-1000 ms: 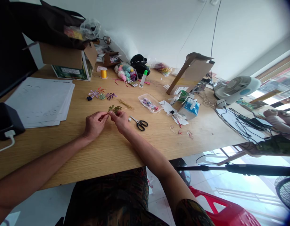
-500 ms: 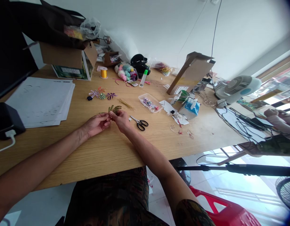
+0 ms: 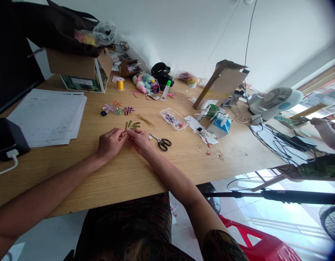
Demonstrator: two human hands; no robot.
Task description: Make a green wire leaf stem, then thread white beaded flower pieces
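The step in hand looks like fine finger work at the base of a green sprig (image 3: 132, 125), perhaps twisting or binding its stems. The sprig is at the fingertips above the left part of the desk (image 3: 129, 177), well in from the near edge, its fronds fanned toward the far edge. The right hand (image 3: 140, 140) is pinched on its base, thumb uppermost. The left hand (image 3: 110, 144) is clamped at the same spot, fingers curled and tips together, though the stem between them is hidden. The next move seems to call for a steady right pinch while the left works the stem without crushing the fronds. Golden strands (image 3: 144, 119) lie just beyond toward the far edge, and scissors (image 3: 160, 140) lie near the right hand, on the side toward the desk's right end.

Compared with half a second ago, the left hand has rolled from palm-up to knuckles-up, and the fronds look more spread. The right hand is almost unmoved. Near the desk's right end, another person's arm (image 3: 329, 134) has changed pose.
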